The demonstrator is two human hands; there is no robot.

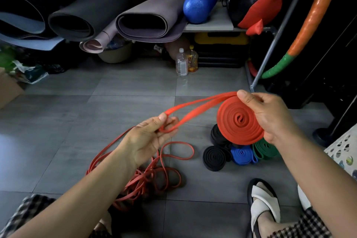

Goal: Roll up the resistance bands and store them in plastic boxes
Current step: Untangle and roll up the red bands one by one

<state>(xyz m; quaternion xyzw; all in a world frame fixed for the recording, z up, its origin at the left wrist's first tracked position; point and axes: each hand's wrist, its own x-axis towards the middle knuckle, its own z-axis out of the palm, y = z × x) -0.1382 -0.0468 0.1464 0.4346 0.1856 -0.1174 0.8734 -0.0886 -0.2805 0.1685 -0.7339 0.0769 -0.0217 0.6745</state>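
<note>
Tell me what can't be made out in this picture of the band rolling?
Head view:
- Plastic boxes: none in sight.
- Black rolls: one partly behind the red coil in the right hand.
- Thin red bands: count lost in the tangle, partly under the left hand.
- Bottle label: too small.

Gym storage corner, grey tile floor [125, 91].
Rolled mats [152, 17] on a low shelf beside a blue foam roller [200, 3]; two plastic bottles [186, 62] below; orange-green hoop [301, 25] leaning right; white sandal [265, 201] near.
</note>
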